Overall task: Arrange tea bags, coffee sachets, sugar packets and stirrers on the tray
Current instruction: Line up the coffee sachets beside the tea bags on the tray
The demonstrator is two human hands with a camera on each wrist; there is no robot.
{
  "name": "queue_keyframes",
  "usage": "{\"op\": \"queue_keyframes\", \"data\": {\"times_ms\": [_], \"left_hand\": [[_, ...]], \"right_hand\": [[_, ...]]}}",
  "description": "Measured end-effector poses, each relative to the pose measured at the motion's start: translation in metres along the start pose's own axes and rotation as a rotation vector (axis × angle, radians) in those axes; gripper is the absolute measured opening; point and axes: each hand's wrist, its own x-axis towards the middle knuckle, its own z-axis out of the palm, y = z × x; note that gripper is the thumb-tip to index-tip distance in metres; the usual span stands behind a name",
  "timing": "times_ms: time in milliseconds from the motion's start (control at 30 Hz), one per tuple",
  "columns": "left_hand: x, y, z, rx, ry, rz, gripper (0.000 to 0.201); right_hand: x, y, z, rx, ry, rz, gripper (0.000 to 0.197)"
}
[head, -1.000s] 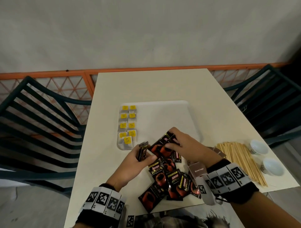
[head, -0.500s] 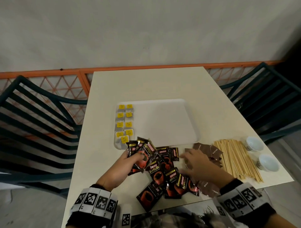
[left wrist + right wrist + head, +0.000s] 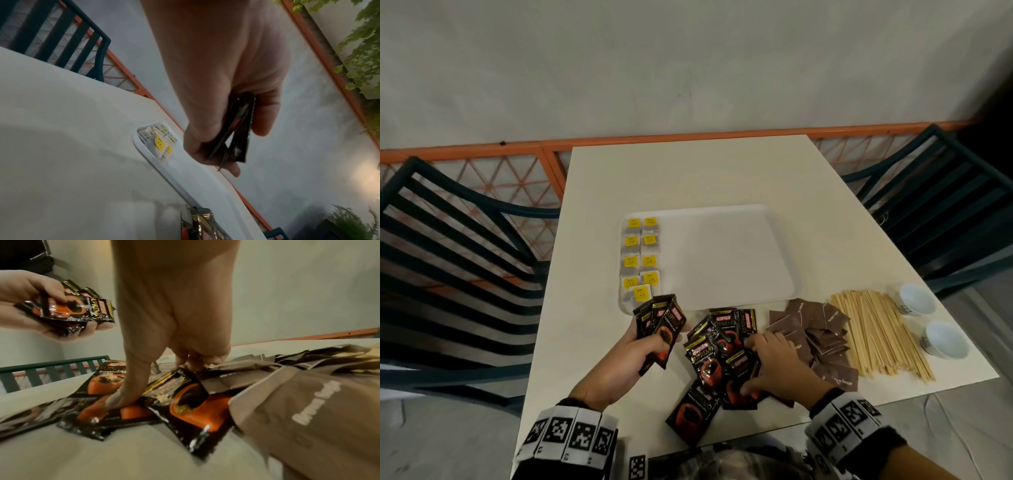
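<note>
Right hand (image 3: 777, 363) hides sachets (image 3: 739, 373) beneath; sachet count unclear.

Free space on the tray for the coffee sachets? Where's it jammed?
The tray is bare from the tea bags along its left edge to its right rim. Crowded: near table edge, where loose coffee sachets, sugar packets and stirrers lie side by side.
</note>
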Motion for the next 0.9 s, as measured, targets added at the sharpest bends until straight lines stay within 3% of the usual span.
{"op": "queue_keyframes", "data": {"times_ms": [267,400,533,667,800,900], "left_hand": [[-0.001,0.001,-0.004,0.041,0.003,0.079,0.080],[0.002,0.004,-0.007,-0.041,0.006,0.148,0.083],[0.005,0.004,-0.005,-0.073,-0.007,0.155,0.076],[0.010,0.010,0.006,0.082,-0.027,0.131,0.068],[0.014,0.015,0.020,-0.014,-0.148,0.111,0.073],[0.012,0.020,0.029,0.020,-0.168,0.118,0.052]], "right_hand": [[0.011,-0.003,-0.011,-0.035,0.035,-0.084,0.049],[0.013,-0.001,-0.025,0.116,-0.005,-0.066,0.034],[0.005,-0.007,-0.051,0.248,0.001,-0.147,0.020],[-0.001,-0.027,-0.081,0.562,0.065,-0.217,0.019],[0.001,-0.057,-0.089,0.719,0.180,-0.287,0.022],[0.005,-0.074,-0.079,0.813,0.228,-0.289,0.027]]}}
